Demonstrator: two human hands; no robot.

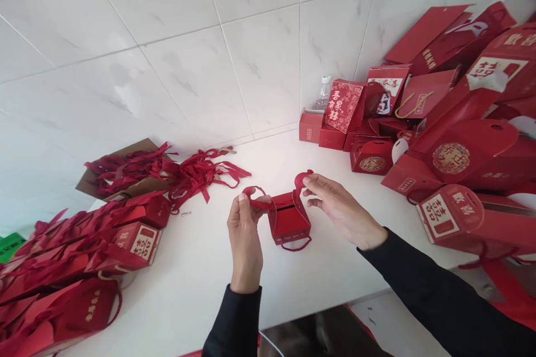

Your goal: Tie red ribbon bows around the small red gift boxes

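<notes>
A small red gift box (290, 226) stands on the white table between my hands, a thin red cord handle (298, 247) lying against its near side. Pinched in my left hand (246, 237), at the box's left, is a red ribbon (260, 204) that loops over the fingers and runs to the box top. My right hand (337, 206) grips red ribbon (300, 181) between thumb and forefinger, just above the box's right side, with the other fingers loosely curled. Whether both hands hold one length of ribbon, I cannot tell.
Red ribbons (201, 175) spill from an open cardboard box (121, 150) at the back left. Rows of red gift boxes with ribbons (79, 312) fill the left side. More red boxes (452, 150) are piled at the right, near a clear bottle (324, 92) by the tiled wall.
</notes>
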